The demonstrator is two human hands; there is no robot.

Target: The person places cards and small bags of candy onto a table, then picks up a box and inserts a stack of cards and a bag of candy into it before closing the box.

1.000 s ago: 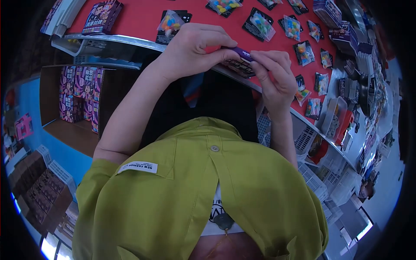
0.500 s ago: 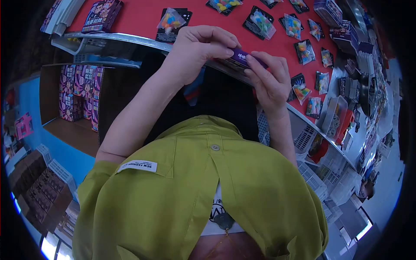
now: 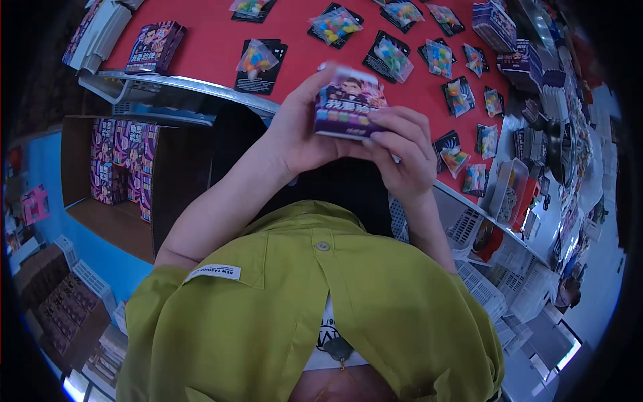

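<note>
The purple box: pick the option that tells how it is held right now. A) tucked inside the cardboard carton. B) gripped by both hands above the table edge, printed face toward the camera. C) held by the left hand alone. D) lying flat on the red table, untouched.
B: the purple box sits between the left hand and the right hand, printed face showing, above the red table.

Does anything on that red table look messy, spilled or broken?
Nothing stands out. The candy packets lie spread out but intact on the red table, and both hands, left and right, hold a closed purple box.
</note>
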